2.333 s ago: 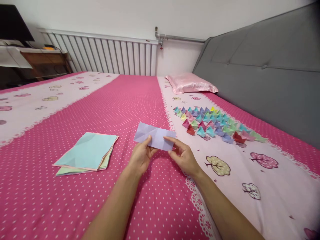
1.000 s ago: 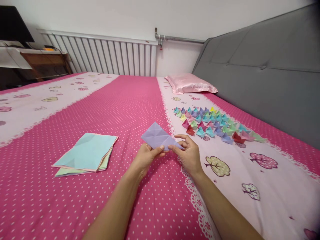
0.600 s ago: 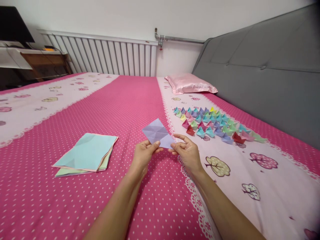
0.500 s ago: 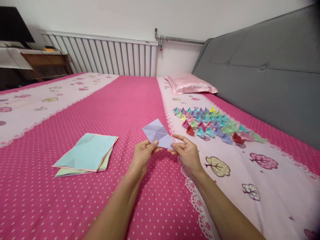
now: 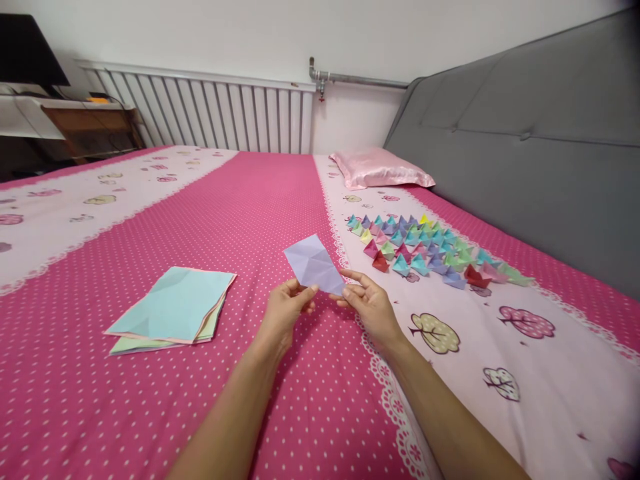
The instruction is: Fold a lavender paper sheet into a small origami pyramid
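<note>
Head view: at the far left, a black monitor [image 5: 31, 50] stands on a desk [image 5: 93, 123] beside the bed, with cables near its base. To the right of the desk, a white radiator [image 5: 210, 110] runs along the wall [image 5: 240, 33] behind the bed. Nearer you, to the left of your hands, a loose stack [image 5: 173, 303] of paper lies flat on the dotted pink part of the bedspread [image 5: 270, 200]; its top sheet is pale blue, with pink and green edges showing beneath. Your left hand [image 5: 287, 308] is partly closed, its thumb over the near edge of the lilac paper [image 5: 314, 262] and its other fingers curled below. That paper is creased and tilted up towards you, between your two hands, right of the stack. Your right hand [image 5: 369, 303] pinches its lower right corner between thumb and fingers, the index finger stretched out along the right edge. Further right, a pink pillow [image 5: 383, 167] lies near the far end of the bed, and in front of it many small folded boats [image 5: 420, 247] in mixed colours stand close together in rows. A grey headboard [image 5: 530, 133] fills the far right.
</note>
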The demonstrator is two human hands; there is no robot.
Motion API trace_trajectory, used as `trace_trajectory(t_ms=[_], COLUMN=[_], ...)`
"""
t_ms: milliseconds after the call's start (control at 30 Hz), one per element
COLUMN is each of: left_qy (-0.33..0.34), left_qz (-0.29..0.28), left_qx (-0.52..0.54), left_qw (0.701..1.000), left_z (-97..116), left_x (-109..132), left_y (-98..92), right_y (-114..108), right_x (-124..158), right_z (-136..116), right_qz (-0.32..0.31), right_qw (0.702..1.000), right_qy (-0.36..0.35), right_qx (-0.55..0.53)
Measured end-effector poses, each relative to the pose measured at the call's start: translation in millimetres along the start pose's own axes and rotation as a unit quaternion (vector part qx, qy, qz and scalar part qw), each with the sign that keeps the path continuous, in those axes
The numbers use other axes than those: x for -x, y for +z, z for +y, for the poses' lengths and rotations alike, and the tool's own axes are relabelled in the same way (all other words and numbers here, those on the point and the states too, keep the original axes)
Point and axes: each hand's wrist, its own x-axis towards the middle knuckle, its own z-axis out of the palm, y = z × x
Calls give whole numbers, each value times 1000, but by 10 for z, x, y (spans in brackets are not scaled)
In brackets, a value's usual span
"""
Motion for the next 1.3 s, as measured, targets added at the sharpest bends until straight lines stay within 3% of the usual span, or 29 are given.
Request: trace_trajectory(t_ms=[133, 300, 467, 600, 700, 1000, 1300], left_qy=[-16, -94, -68, 29, 59, 31, 0], left_qz=[5, -74, -146, -108, -96, -104, -102], left_qx=[27, 102, 115, 70, 62, 81, 56], left_qw=[1000, 988, 980, 991, 992, 991, 993], left_z=[14, 80, 120, 87, 62, 50, 37], left_x=[-2, 36, 93, 73, 40, 44, 34], left_y=[-9, 31, 50, 28, 24, 50, 42], right_y=[-3, -21, -59, -70, -51, -50, -60], right_x=[4, -5, -46, -52, -22, 8, -7], right_z=[24, 54, 85, 84, 57, 6, 25], right_qz=[-25, -31, 23, 68, 76, 15, -30], right_qw=[999, 999, 995, 988, 979, 960, 966], right_qy=[-15, -20, -85, -109, -146, -223, -190], right_qx=[17, 35, 53, 88, 117, 167, 172])
